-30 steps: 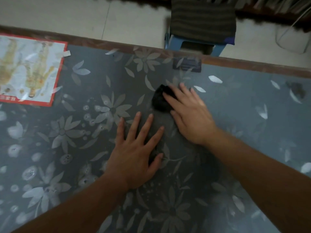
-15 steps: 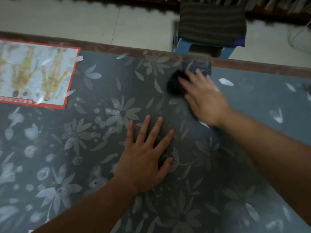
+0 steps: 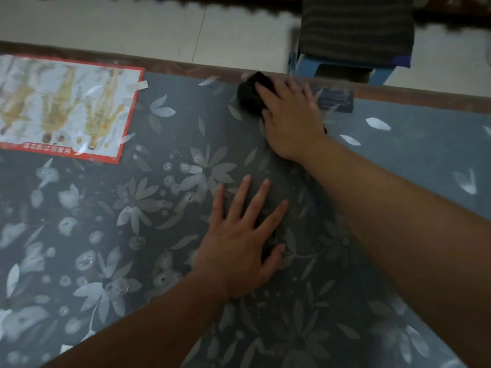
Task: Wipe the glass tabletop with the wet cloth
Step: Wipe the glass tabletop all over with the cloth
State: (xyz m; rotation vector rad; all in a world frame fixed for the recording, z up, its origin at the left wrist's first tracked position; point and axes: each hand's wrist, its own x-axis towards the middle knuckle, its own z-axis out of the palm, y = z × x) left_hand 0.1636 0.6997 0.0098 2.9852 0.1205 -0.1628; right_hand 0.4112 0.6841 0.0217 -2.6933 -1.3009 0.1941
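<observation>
The glass tabletop (image 3: 414, 155) lies over a grey sheet printed with pale flowers. A dark, bunched wet cloth (image 3: 248, 95) sits near the far edge of the table. My right hand (image 3: 289, 118) lies flat on top of it with straight fingers pressing it against the glass; most of the cloth is hidden under the palm. My left hand (image 3: 239, 245) rests flat on the glass nearer to me, fingers spread, holding nothing.
A red-bordered printed chart (image 3: 61, 107) lies under the glass at far left. A dark label (image 3: 336, 98) sits by the brown far edge (image 3: 425, 98). Beyond the table stands a blue stool (image 3: 353, 35) with a dark striped cushion on a pale tiled floor.
My right hand has slid the cloth away from me, from the middle of the table up to its far edge. My left hand has stayed planted on the glass.
</observation>
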